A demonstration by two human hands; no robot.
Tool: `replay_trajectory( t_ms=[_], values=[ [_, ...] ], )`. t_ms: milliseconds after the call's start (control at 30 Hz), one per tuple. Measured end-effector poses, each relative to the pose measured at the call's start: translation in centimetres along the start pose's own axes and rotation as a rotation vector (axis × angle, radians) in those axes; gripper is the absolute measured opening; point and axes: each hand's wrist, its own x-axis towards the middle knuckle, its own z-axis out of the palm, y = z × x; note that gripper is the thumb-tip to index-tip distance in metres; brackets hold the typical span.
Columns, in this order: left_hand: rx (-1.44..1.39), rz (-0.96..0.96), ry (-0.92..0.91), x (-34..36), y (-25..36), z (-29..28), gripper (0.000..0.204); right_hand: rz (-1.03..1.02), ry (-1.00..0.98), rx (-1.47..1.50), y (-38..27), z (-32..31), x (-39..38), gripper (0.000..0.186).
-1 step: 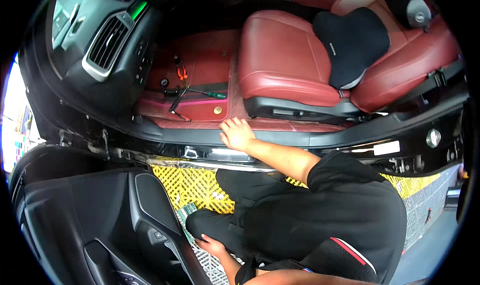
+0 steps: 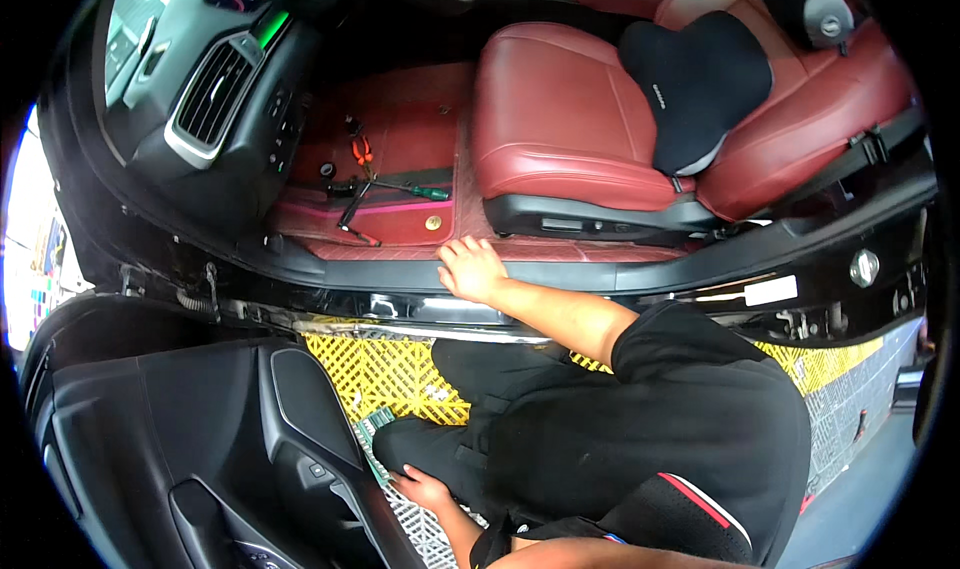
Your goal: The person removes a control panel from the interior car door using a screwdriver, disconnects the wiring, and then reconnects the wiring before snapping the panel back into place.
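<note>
My right hand lies palm down on the door sill, fingers apart and slightly bent, with nothing in it. Low in the view, my left hand rests beside my bent knee, its visible fingers stretched out; part of it is hidden. A green-and-white flat piece lies on the floor near that knee. On the red floor mat lie orange-red-handled pliers, a green-handled screwdriver, a dark bent tool with a red end and a small round black object.
A red car seat bears a black cushion. The open black door stands at lower left. The dashboard side with its air vent is at upper left. Yellow grating covers the floor between door and sill.
The whole view has shifted very slightly. Both hands and the tools on the mat stay where they were.
</note>
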Motion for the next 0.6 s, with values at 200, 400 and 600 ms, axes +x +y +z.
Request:
replay_trajectory(
  t_ms=[200, 400, 600],
  values=[
    [0.176, 0.359, -0.121, 0.4, 5.1, 0.2, 0.055, -0.13, 0.271, 0.419, 2.0, -3.2, 0.2, 0.028],
    [0.203, 0.46, -0.12, -3.4, 5.9, 2.1, 0.054, -0.167, 0.706, 0.221, 10.8, -18.5, 11.1, 0.026],
    [0.024, 0.591, -0.128, -3.0, 15.5, 1.5, 0.049, 0.347, 0.597, 0.019, 26.8, -19.4, 24.8, 0.049]
  ],
)
